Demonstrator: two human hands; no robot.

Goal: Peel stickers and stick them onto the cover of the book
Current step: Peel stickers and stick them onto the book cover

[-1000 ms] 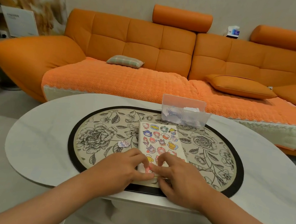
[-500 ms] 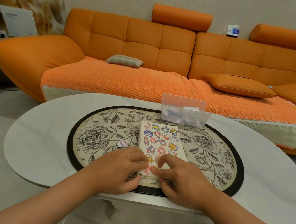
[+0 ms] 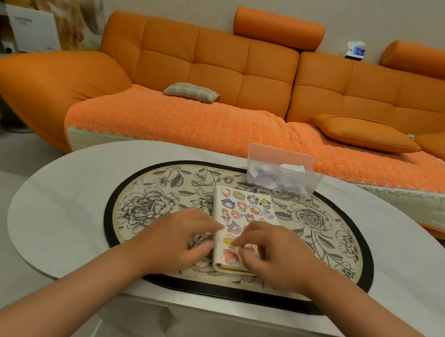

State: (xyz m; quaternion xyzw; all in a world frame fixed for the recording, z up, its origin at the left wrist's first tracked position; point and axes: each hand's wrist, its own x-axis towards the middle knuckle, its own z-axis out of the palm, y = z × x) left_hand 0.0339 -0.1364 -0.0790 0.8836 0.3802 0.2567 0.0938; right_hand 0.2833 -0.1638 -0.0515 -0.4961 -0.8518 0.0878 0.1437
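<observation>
A cream book (image 3: 247, 208) lies lengthwise on the floral placemat (image 3: 148, 204), its cover dotted with several cartoon stickers. My left hand (image 3: 178, 239) rests on the mat against the book's left edge, fingers loosely curled and touching that edge. My right hand (image 3: 280, 258) lies over the book's near right part, its index fingertip and thumb down on the cover beside a yellow sticker (image 3: 228, 239) and a red sticker (image 3: 228, 254). I see nothing lifted in either hand. My left hand hides the mat just left of the book.
A clear plastic box (image 3: 279, 176) with sticker scraps stands just beyond the book's far end. The placemat sits on a white oval table (image 3: 64, 204). An orange sofa (image 3: 193, 125) with cushions runs behind the table.
My hands, pinched together at the book's near end, have drawn apart. The left hand slid left and now covers the loose sticker on the mat. The right fingertips moved up the cover.
</observation>
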